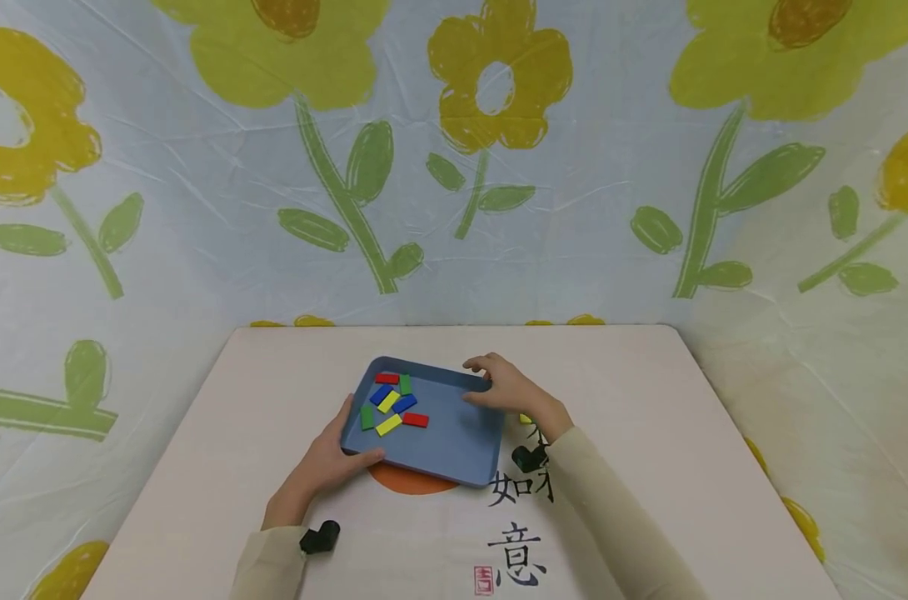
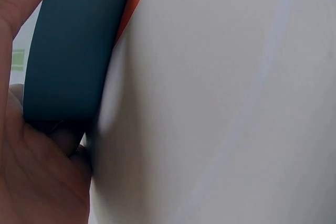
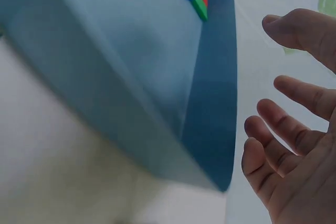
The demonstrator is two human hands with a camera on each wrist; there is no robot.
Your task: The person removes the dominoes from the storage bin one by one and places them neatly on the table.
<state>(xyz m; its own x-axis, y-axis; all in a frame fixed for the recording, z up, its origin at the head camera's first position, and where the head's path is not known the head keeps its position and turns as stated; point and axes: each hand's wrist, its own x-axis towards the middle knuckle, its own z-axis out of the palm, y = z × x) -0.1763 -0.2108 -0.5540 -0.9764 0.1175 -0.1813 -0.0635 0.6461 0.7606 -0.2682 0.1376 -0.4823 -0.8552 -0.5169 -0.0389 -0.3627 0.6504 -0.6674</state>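
A blue rectangular tray (image 1: 457, 433) is at the middle of the table, turned slightly askew. Several small flat blocks (image 1: 389, 401) in red, green, blue and yellow lie loose in its left half. My left hand (image 1: 330, 454) grips the tray's near left corner, thumb along the front rim. In the left wrist view, its fingers go under the tray wall (image 2: 73, 51) and are partly hidden. My right hand (image 1: 502, 385) is at the far right corner, fingers spread and relaxed. The right wrist view shows this hand (image 3: 299, 124) beside the tray wall, apart from it, holding nothing.
The pale tabletop (image 1: 394, 550) bears an orange printed disc (image 1: 416, 479), partly under the tray, and black brush characters (image 1: 520, 554). A small yellow patch (image 1: 525, 419) shows by my right wrist. Flower-printed sheeting (image 1: 574, 208) hangs behind and at both sides.
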